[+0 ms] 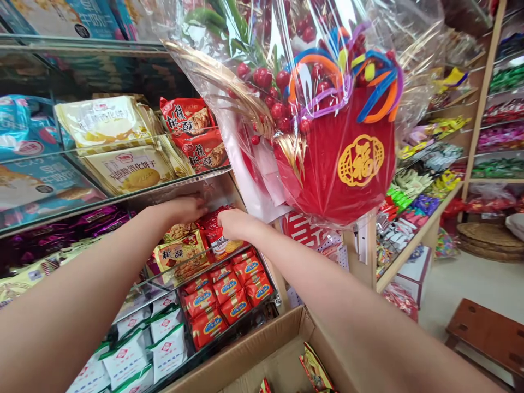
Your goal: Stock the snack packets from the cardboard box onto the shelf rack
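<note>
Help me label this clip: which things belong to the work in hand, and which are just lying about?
In hand: left hand, right hand gripping a red snack packet, yellow snack packets, glass shelf, cardboard box.
Lying about: cellophane-wrapped gift basket, red biscuit packs, white packs, wooden stool.

Both arms reach into a glass shelf (229,252) of snacks. The right hand (235,222) curls over the top of a red snack bag (219,240) and seems to grip it. The left hand (184,210) lies just beside it above the yellow packs (180,254), its fingertips hidden. An open cardboard box (245,357) sits below, and a wrapped gift basket (347,164) hangs to the right.
</note>
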Demonstrator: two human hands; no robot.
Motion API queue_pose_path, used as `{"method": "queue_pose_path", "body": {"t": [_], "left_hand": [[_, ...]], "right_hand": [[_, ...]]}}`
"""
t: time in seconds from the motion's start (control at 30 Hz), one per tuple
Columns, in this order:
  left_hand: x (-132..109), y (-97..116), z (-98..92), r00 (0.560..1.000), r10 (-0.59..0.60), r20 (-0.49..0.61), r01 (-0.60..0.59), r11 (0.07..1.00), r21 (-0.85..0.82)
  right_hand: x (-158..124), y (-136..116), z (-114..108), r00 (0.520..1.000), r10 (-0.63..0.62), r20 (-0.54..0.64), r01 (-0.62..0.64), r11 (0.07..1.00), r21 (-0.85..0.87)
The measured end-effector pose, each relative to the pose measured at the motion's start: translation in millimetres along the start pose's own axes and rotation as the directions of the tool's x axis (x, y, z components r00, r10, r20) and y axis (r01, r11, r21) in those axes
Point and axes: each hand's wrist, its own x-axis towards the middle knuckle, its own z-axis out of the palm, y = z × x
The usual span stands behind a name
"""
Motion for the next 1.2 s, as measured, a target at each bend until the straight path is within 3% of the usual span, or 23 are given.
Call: {"method": "queue_pose_path", "body": {"t": [0.23, 0.4, 0.5, 0.57, 0.67, 0.73, 0.77, 0.8, 0.83, 0.87, 0.93, 1.03, 1.1, 1.2], "left_hand": [[-21, -5, -5.1, 0.995, 0.041, -0.086, -0.044, 0.999, -0.026], [-53, 6, -14.6, 0.957, 0.048, -0.287, -0.056, 0.998, -0.019], [-98, 22, -12.4, 0.878, 0.069, -0.473, -0.099, 0.994, -0.040], [-135, 35, -1.4, 0.765, 0.169, -0.622, -0.243, 0.969, -0.035], [-192, 59, 30.0, 0.682, 0.292, -0.671, -0.437, 0.898, -0.053], [-223, 80, 59.5, 0.724, 0.439, -0.532, -0.585, 0.800, -0.136], [-235, 92, 76.1, 0.764, 0.513, -0.392, -0.620, 0.752, -0.225], [-246, 105, 93.5, 0.826, 0.545, -0.145, -0.557, 0.748, -0.362], [-255, 117, 111.4, 0.838, 0.534, 0.114, -0.426, 0.770, -0.476], [-263, 128, 129.2, 0.815, 0.473, 0.335, -0.240, 0.801, -0.548], [-278, 146, 163.2, 0.790, 0.371, 0.488, -0.049, 0.831, -0.554], [-298, 159, 206.4, 0.706, 0.268, 0.655, 0.190, 0.820, -0.540], [-308, 163, 228.7, 0.668, 0.255, 0.699, 0.304, 0.764, -0.569], [-317, 170, 251.5, 0.653, 0.244, 0.717, 0.439, 0.649, -0.621]], "right_hand": [[-9, -3, -6, 1.000, 0.007, 0.001, -0.007, 0.999, 0.040], [-11, -2, -6, 1.000, -0.010, 0.000, 0.010, 0.996, 0.087], [-9, 1, -2, 1.000, -0.020, -0.001, 0.020, 0.993, 0.116], [-7, 1, 2, 1.000, -0.023, -0.013, 0.024, 0.991, 0.132], [-7, 2, 8, 0.999, -0.015, -0.043, 0.022, 0.989, 0.147], [-8, 3, 12, 0.998, -0.008, -0.068, 0.018, 0.988, 0.154], [-9, 3, 14, 0.997, -0.005, -0.081, 0.017, 0.987, 0.159], [-9, 4, 15, 0.996, -0.002, -0.091, 0.017, 0.986, 0.165], [-10, 5, 16, 0.994, 0.001, -0.107, 0.018, 0.985, 0.172], [-11, 7, 18, 0.991, -0.003, -0.137, 0.027, 0.984, 0.176], [-16, 10, 22, 0.968, -0.047, -0.247, 0.087, 0.984, 0.155], [-33, 13, 32, 0.869, -0.161, -0.467, 0.210, 0.976, 0.055], [-56, 10, 43, 0.805, -0.228, -0.548, 0.275, 0.961, 0.003], [-105, -1, 70, 0.689, -0.353, -0.633, 0.433, 0.901, -0.031]]}}
